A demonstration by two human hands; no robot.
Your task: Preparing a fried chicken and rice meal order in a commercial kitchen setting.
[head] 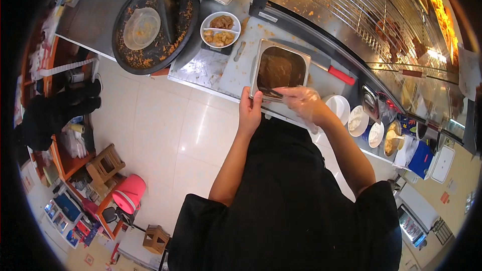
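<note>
My left hand [251,111] grips the near left corner of a rectangular stainless steel food pan [307,60], its thumb over the rim. Brown sauce [276,68] covers the pan's bottom. In a clear plastic glove, my right hand [303,101] holds the dark handle [272,92] of a utensil that reaches into the pan; its far end is hard to make out. The pan is over a white cutting board [231,73]. Behind and left of it, a round white divided bowl [238,37] holds brown food in one compartment and yellowish chunks in another.
A knife with a red handle [340,75] lies right of the pan. The heated glass display case [312,32] borders the counter's back. Left stands a large black round pan [118,51] with crumbs and a plastic bowl [141,28]. White bowls [357,120] line the right. Another person [52,116] is far left.
</note>
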